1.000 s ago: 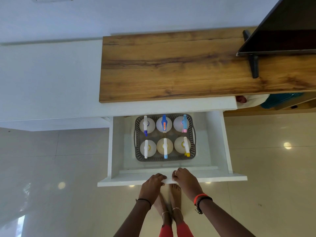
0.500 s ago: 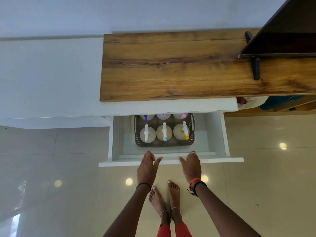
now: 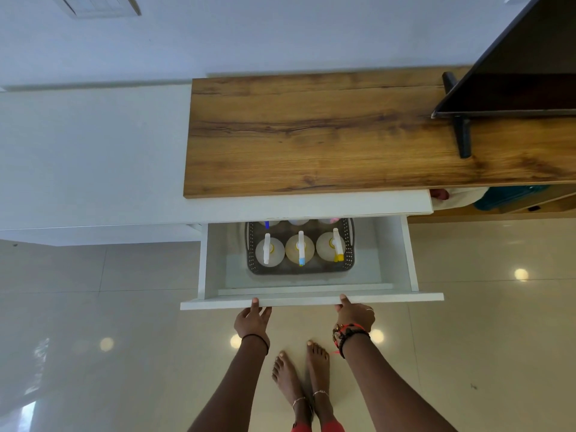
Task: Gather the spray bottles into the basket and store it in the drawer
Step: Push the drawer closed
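Closing the drawer (image 3: 311, 301) over the basket (image 3: 299, 271) of spray bottles (image 3: 300, 249), I press left hand (image 3: 252, 322) and right hand (image 3: 355, 316), both open-fingered, on its front; next, push evenly inward.

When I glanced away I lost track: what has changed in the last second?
The drawer slid partway in, so the back row of spray bottles is now mostly hidden under the cabinet top. The left hand and right hand let go of its front edge at the middle, moved apart and now press on it. The basket kept its place in the drawer.
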{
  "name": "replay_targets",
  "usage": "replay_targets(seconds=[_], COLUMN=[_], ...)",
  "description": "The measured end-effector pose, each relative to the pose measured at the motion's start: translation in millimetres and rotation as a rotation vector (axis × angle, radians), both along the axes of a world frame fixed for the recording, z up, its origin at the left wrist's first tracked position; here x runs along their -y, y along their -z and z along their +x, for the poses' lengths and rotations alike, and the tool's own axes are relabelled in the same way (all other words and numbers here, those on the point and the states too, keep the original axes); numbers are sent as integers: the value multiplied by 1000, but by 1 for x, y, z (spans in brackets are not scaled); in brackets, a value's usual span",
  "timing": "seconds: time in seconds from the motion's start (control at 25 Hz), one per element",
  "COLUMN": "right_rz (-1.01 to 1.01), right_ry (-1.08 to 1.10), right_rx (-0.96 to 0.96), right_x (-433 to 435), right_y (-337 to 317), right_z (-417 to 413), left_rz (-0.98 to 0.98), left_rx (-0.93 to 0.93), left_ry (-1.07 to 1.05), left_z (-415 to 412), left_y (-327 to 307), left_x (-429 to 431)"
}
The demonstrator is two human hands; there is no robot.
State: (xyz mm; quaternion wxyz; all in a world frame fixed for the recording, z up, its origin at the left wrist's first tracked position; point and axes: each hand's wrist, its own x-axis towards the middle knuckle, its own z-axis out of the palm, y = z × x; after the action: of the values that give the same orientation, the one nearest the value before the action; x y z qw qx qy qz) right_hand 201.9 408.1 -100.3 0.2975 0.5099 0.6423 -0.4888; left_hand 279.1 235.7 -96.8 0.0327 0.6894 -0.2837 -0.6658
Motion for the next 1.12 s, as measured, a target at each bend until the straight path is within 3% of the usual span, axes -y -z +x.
replay_targets(seconds=[0.32,0.52,0.72,1.12], right_rz=[-48,10,-179,-283], right_ry=[-38,262,620,669], right_rx=[-13,-139,-226,-225], right_x=[7,25,16,2], right_y=[5,7,-3,-13], right_z=[-26,-47,-71,-114], left_rz=[83,62,146,178], left_rx=[-122,-127,-162,-261], left_ry=[-90,-101,-261,-226], left_z=[-29,-50,-66,-92], left_y=[-18,-27,-23,-14], left_x=[5,16,29,37])
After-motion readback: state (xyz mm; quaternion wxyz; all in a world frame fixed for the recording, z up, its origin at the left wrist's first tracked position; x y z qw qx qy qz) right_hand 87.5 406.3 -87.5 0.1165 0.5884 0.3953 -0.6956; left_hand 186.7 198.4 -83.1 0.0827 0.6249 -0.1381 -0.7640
